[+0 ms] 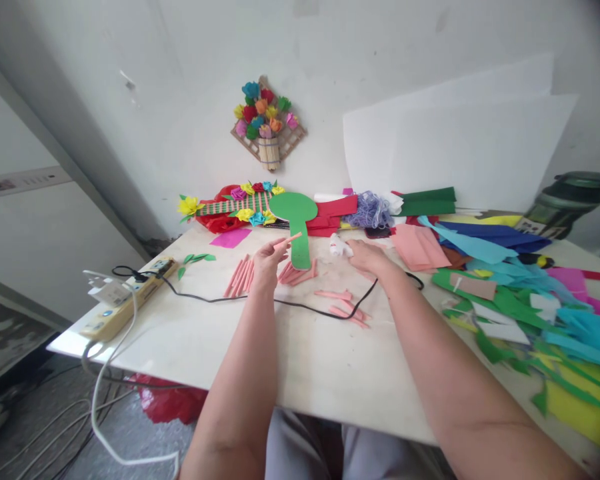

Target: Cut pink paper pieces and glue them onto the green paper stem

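Note:
My left hand (pixel 267 263) is above the table, its fingers pinched round a thin pink paper roll (pixel 294 238). My right hand (pixel 367 256) is low over the table, its closed fingers at a crumpled white cloth or tissue (pixel 338 245). Just beyond my left hand, a green paper shape (pixel 294 208) with a round top and a straight stem stands out. Several pink rolls (pixel 240 277) lie in a row beside my left wrist. More pink rolls (pixel 300 272) lie between my hands, and loose pink pieces (pixel 350 310) are nearer to me.
A black cord (pixel 300 305) crosses the table from a power strip (pixel 130 300) at the left. Coloured paper scraps (pixel 505 313) cover the right side. Folded pink paper (pixel 420 247) and purple yarn (pixel 370 210) lie farther back. A paper-flower guitar shape (pixel 235 205) rests near the wall.

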{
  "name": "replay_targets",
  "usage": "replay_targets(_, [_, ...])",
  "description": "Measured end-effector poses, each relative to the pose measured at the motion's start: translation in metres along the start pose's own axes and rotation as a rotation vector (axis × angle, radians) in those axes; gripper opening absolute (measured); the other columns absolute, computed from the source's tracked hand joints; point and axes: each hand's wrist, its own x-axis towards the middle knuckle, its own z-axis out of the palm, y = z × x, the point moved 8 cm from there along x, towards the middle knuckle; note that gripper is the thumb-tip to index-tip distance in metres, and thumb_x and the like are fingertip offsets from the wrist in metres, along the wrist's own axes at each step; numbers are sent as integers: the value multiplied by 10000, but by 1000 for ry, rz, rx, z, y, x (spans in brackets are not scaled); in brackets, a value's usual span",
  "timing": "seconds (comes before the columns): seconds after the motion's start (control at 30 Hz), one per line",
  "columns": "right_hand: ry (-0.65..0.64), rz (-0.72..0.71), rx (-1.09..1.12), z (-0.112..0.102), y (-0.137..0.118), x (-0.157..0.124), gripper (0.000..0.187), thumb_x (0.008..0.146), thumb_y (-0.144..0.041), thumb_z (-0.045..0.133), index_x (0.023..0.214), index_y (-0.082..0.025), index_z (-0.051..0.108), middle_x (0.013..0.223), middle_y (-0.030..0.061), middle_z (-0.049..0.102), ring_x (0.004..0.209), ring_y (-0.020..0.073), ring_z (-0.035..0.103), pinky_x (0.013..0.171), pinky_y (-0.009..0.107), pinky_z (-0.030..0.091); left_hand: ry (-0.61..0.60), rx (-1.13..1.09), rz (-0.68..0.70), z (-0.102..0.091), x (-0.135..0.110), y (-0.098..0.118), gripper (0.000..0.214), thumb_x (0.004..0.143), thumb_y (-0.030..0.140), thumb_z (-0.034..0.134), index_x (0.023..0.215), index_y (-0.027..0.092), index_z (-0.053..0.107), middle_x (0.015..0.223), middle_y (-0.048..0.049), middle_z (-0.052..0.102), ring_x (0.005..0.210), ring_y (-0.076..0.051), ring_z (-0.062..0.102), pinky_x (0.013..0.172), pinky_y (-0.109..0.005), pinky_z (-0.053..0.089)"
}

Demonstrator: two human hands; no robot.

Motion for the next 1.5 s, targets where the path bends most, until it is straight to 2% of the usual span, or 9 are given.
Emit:
replay_targets(0.2, [-142,52,-98,8,2,-3,466,814,-261,434,1255,-135,516,1250,199,534,1114,311,539,870,392,416,19,84,-44,-1,0,-4,354,549,431,773,728,139,683,642,-38,630,561,-99,556,571,-241,451])
replay_targets(0.33, [14,84,-165,-23,-5,-11,465,770,-363,499,1174,-153,596,1240,186,542,1127,345,508,895,420,387,33,135,-49,-3,0,-6,376,545,477,768,628,130,650,593,-36,601,496,-86,502,528,-246,426])
replay_targets(0.47, [202,44,-37,-41,-24,-13,389,805,-362,471,1106,-181,636,1115,149,633,1055,281,565,867,353,401,68,180,-61,-8,1,-9,409,521,515,766,584,131,640,550,-38,578,477,-89,469,499,-250,409])
replay_targets(0.67, [247,-59,205,-26,-66,1,449,830,-307,459,1252,-171,527,1075,111,671,1018,235,601,844,304,424,95,222,-95,-12,1,-15,429,471,522,784,582,132,643,548,-42,576,501,-101,486,466,-234,398])
replay_targets(0.83, [209,-63,309,-16,-87,29,387,812,-247,500,1174,-126,563,1086,153,659,1026,245,609,807,290,451,112,225,-109,-15,3,-17,429,471,513,786,609,128,656,665,-80,639,575,-124,527,485,-235,416])
replay_targets(0.97, [106,17,344,-2,-90,57,361,766,-303,589,1054,-87,622,1072,203,650,1009,268,620,743,281,475,122,210,-122,-16,4,-18,437,495,528,770,615,128,643,692,-98,650,625,-153,570,522,-257,440])
replay_targets(1.17, [-38,197,441,23,-86,85,477,585,-360,770,960,-91,652,978,171,680,895,276,654,698,318,500,134,149,-145,-16,5,-18,451,530,532,748,644,123,594,608,-68,630,579,-152,605,577,-279,490])
replay_targets(1.33, [-82,281,757,33,-90,84,349,517,-264,824,765,-93,647,625,96,653,685,257,644,556,321,497,197,114,-123,-22,5,-14,425,520,499,751,622,124,579,586,-56,621,555,-135,591,556,-258,492])
replay_targets(1.5, [-34,300,1235,25,-89,56,218,594,-182,781,630,-127,573,449,-6,546,460,131,531,463,257,461,255,84,-85,-28,7,-9,369,547,457,732,618,118,606,580,-57,628,534,-122,578,544,-241,487])
